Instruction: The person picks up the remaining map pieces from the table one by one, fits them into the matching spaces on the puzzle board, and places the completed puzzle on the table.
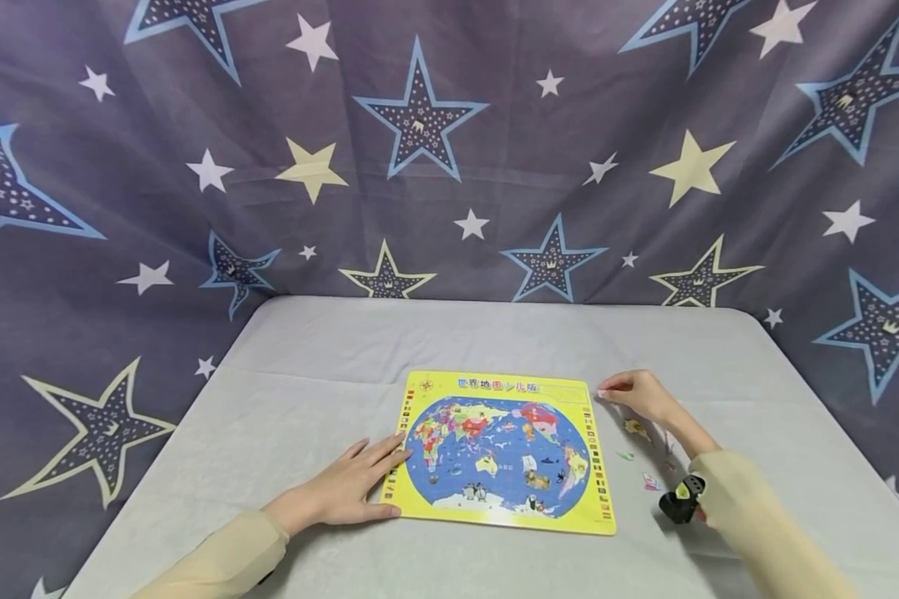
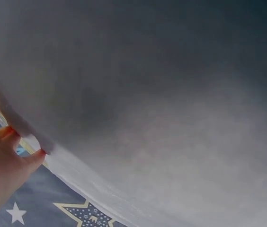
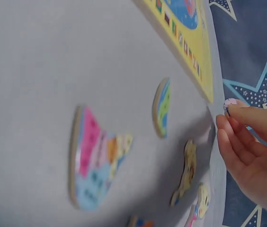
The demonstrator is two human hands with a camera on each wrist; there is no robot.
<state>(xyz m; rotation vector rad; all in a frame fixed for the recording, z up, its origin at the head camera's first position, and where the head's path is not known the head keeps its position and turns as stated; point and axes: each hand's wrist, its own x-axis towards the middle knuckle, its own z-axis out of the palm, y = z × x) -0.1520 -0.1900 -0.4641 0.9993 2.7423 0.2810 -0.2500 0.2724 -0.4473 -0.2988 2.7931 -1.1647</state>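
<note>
From where I stand, I see a person in long, plain sleeves of a pale beige, a little towards khaki. The left sleeve (image 1: 221,553) is roomy, with soft creases along the forearm, and ends in a rounded cuff near the wrist. The right sleeve (image 1: 764,520) is cut alike, smooth and loose, with no pattern on the cloth. Beside its cuff sits a chunky black wrist device (image 1: 677,506), bearing a yellow-green patch. A dark sliver (image 1: 265,576) peeps out under the left forearm, perhaps a matching device, though too little shows to be sure. The left hand (image 1: 352,485) and right hand (image 1: 647,394) are bare, with slender fingers.
</note>
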